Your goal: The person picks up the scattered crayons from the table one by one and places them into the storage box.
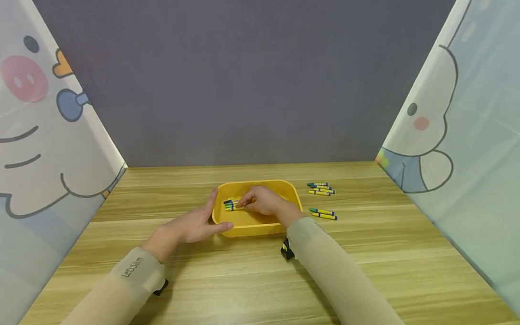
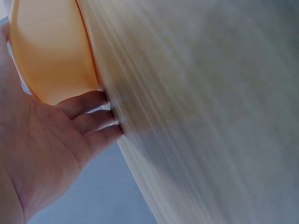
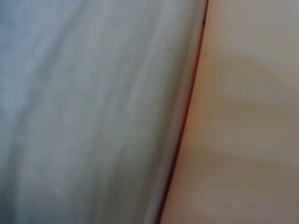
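I see my left hand (image 1: 192, 227) lying against the outside of the yellow tray (image 1: 262, 225) at its near left corner, with the thumb along the front wall and the fingers (image 2: 96, 122) stretched out straight beside the tray's left side, so that hand is released and only touches the tray. In the left wrist view those fingers lie between the tray wall and the wooden table (image 1: 255, 277), the tips down at the table surface.

My right hand (image 1: 263, 200) reaches into the tray from the right, and its fingers are curled, pinching a crayon (image 1: 234, 208) that lies with a small cluster of crayons on the tray floor toward the left end. The tray sits in the middle of the table, near its far edge.

To the right of the tray, well apart from it, loose crayons lie on the table in two small groups: one further back (image 1: 321, 188), and a pair nearer (image 1: 323, 214).

The right wrist view is blurred; nothing there can be told.
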Available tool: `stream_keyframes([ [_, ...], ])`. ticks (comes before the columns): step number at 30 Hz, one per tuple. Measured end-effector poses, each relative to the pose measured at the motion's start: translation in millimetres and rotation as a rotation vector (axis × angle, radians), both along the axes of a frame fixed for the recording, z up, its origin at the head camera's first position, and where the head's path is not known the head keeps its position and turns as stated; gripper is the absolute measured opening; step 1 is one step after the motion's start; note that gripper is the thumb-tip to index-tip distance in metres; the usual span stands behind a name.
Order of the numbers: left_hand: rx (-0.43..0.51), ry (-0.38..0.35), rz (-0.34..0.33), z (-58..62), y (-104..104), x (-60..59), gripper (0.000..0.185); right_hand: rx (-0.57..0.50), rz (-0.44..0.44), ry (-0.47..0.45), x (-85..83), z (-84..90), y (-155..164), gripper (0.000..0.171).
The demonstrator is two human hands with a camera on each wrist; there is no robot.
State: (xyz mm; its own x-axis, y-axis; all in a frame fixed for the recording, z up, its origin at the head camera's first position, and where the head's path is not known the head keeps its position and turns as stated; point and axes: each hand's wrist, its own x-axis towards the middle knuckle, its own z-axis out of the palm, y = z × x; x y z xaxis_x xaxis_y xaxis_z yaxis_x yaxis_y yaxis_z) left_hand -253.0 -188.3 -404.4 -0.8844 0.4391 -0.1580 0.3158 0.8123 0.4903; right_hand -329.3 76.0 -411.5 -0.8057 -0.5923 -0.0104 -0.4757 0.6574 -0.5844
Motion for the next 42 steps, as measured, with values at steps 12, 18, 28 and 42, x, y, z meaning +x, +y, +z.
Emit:
stream_keyframes([
  [12,0.002,-0.005,0.001,0.7,0.7,1.0,0.128,-0.053,0.002,-0.046,2.0,3.2,1.5,0.025],
  [18,0.002,-0.01,-0.006,1.3,0.7,1.1,0.127,-0.126,0.016,-0.019,6.9,18.1,8.8,0.025],
  [28,0.012,-0.003,-0.006,0.4,0.3,0.8,0.128,-0.168,-0.042,0.02,27.2,57.4,74.1,0.024],
  [42,-0.01,-0.014,-0.001,4.0,1.3,5.2,0.127,-0.005,-0.101,-0.082,35.9,30.4,216.8,0.026],
])
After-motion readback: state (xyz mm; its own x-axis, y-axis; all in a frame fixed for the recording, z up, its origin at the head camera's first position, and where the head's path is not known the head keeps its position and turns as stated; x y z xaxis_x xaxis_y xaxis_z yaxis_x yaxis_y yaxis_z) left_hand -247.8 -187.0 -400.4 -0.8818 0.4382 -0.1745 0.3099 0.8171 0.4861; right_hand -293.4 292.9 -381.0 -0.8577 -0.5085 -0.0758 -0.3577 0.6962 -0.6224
